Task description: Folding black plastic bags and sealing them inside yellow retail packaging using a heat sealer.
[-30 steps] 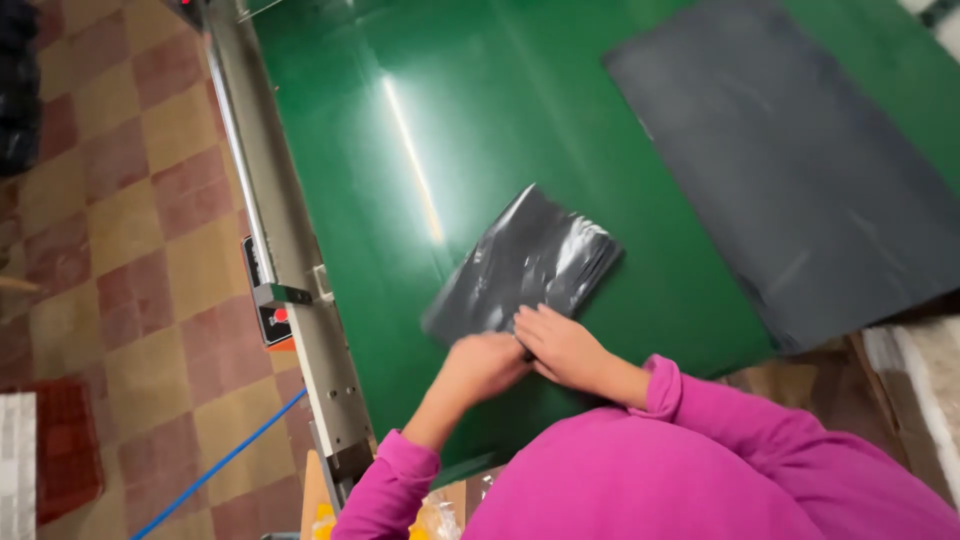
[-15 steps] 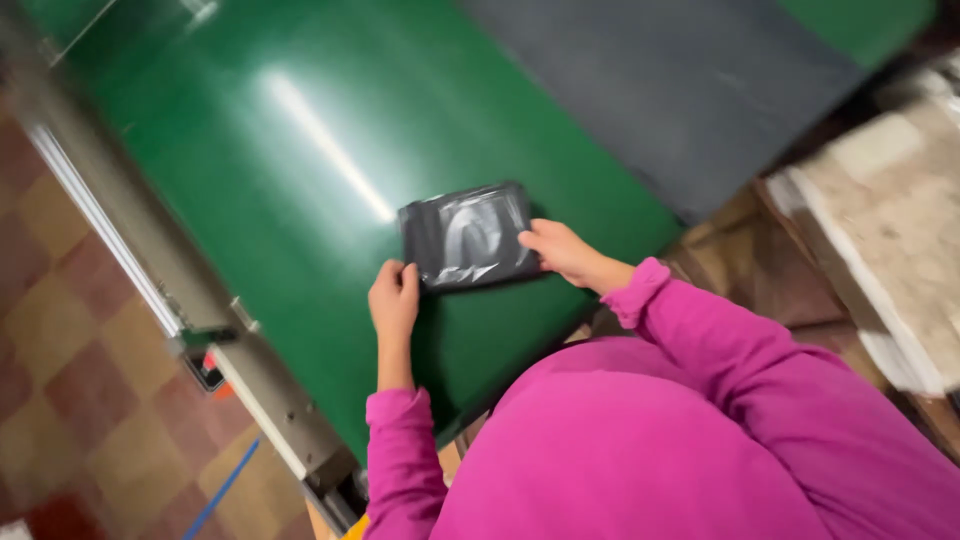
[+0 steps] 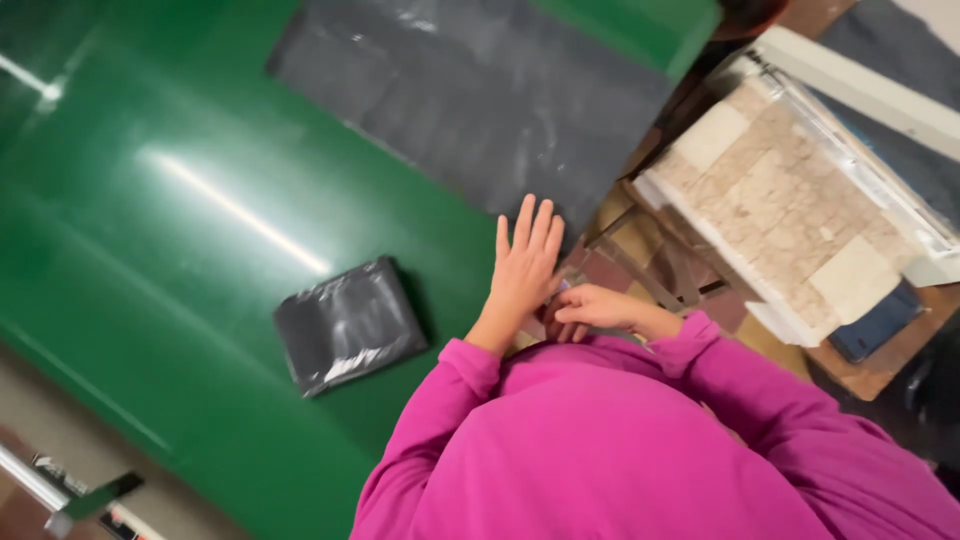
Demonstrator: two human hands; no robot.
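Single head camera, steep downward tilt, close over green table [image 3: 200, 200] edge.

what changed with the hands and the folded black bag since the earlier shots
Both hands let go of the folded black bag, which now lies alone on the green table. The left hand moved off to the table edge, fingers spread flat; the right hand pulled back beside it, curled at the edge. The large dark sheet stayed spread on the table.

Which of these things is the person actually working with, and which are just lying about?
In use:
- small folded black plastic bag
- large flat dark grey plastic sheet
- left hand
- right hand

Lying about:
- beige stone-tiled slab
- dark blue flat object
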